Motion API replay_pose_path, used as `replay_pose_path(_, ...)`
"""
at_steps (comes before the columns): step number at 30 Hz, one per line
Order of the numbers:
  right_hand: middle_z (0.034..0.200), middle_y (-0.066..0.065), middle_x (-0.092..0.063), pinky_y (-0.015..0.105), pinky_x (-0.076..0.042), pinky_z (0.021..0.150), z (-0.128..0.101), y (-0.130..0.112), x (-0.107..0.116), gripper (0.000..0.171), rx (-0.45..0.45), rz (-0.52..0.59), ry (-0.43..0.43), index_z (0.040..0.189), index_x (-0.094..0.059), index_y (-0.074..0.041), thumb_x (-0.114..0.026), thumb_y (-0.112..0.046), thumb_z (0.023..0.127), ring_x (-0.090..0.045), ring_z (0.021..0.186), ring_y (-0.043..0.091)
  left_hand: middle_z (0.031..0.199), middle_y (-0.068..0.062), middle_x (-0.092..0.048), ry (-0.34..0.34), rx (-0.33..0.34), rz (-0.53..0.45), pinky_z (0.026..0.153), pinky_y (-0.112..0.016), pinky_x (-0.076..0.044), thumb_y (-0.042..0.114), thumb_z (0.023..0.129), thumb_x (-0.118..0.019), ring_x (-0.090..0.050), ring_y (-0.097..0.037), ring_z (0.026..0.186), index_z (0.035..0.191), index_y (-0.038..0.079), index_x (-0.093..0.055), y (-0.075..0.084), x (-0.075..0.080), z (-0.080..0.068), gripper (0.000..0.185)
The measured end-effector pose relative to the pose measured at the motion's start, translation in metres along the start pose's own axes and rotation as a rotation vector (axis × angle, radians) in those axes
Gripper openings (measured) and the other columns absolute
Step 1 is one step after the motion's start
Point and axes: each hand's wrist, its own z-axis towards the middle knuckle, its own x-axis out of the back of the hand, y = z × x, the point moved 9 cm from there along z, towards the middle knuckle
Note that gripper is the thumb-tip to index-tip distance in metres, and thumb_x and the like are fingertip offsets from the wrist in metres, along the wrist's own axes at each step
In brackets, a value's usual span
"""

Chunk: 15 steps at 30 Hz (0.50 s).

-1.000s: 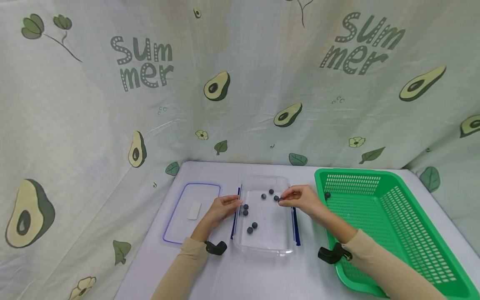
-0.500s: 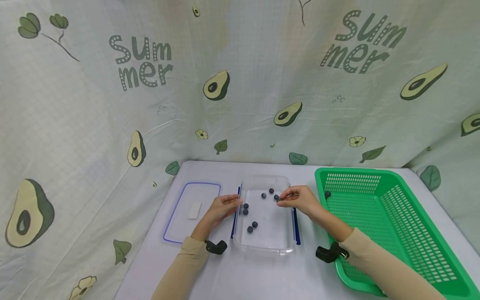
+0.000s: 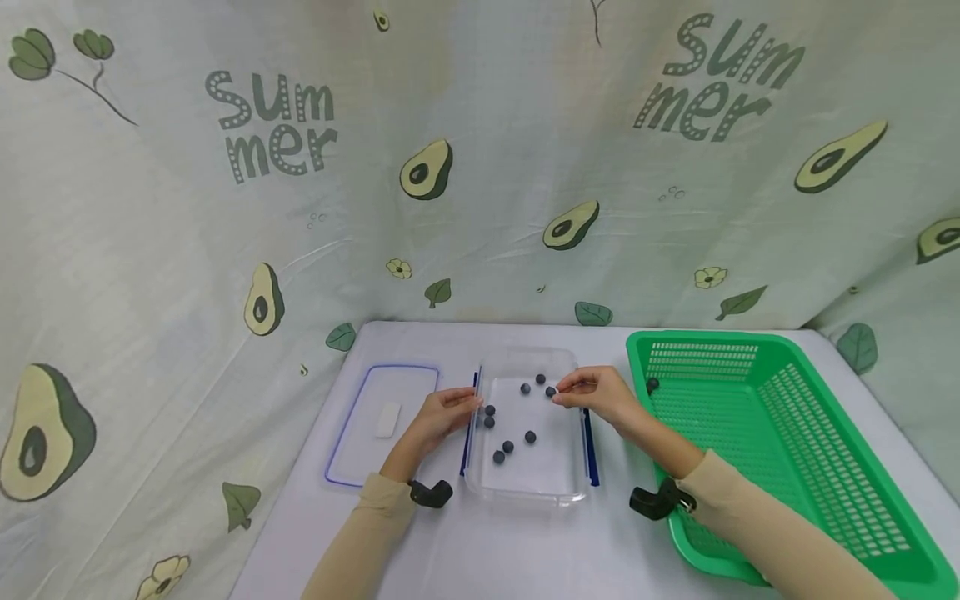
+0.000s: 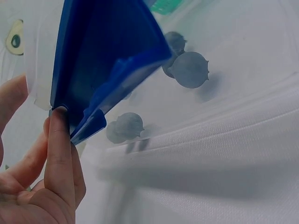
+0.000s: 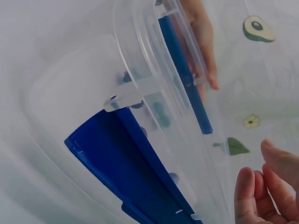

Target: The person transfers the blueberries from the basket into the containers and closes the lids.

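A clear plastic container (image 3: 534, 492) with blue side latches sits on the table, several blueberries (image 3: 530, 437) scattered over its floor. My left hand (image 3: 441, 419) grips its left rim. In the left wrist view, a finger touches the edge of the blue latch (image 4: 110, 51), and blueberries (image 4: 190, 70) show through the clear wall. Over the right rim is my right hand (image 3: 600, 393), its fingertips beside a blueberry (image 3: 551, 392). The right wrist view shows that hand's thumb and fingers (image 5: 244, 189) apart and loosely bent, nothing between them.
Left of the container lies a clear lid with a blue edge (image 3: 347, 427) and a white rectangle (image 3: 388, 419) on it. A green basket (image 3: 780, 442) stands at the right, a blueberry (image 3: 653, 384) by its left wall. Patterned cloth (image 3: 480, 167) hangs behind.
A blueberry at the right hand's fingertips has been let go and now lies farther forward near the container's middle. The left hand keeps its place; the head view has shifted slightly.
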Motion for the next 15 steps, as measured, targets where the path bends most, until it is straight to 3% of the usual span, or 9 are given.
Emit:
replay_pose_path(2,0.09,0.01,-0.074,0.043,-0.058,0.084,0.0,-0.001,0.0,0.031,0.007,0.005,0.001,0.105,-0.07,0.01,-0.081,-0.01,0.085,-0.07,0.081,0.017,0.108,-0.007,-0.07,0.008,0.008,-0.012,0.087,-0.026,-0.057,0.008,0.091,-0.074,-0.068,-0.013,0.096,0.133,-0.01,-0.056,-0.001,0.001,-0.001,0.05)
replay_pose_path(8,0.092,0.011,-0.074,0.025,-0.057,0.078,-0.001,-0.007,0.011,0.028,0.037,0.022,0.038,0.105,-0.07,0.009,-0.08,-0.01,0.086,-0.07,0.081,0.014,0.104,-0.005,-0.071,-0.003,0.002,-0.018,0.084,-0.024,-0.058,0.008,0.09,-0.075,-0.068,-0.011,0.092,0.134,-0.012,-0.054,-0.002,0.001,-0.003,0.052)
replay_pose_path(15,0.095,0.011,-0.075,0.023,-0.057,0.082,-0.005,-0.013,0.038,0.031,0.053,0.031,0.1,0.108,-0.07,0.008,-0.079,-0.015,0.088,-0.071,0.089,0.03,0.105,-0.006,-0.071,0.026,0.002,0.004,0.083,-0.024,-0.058,0.008,0.089,-0.076,-0.069,-0.012,0.092,0.132,-0.01,-0.057,0.001,0.001,-0.005,0.049)
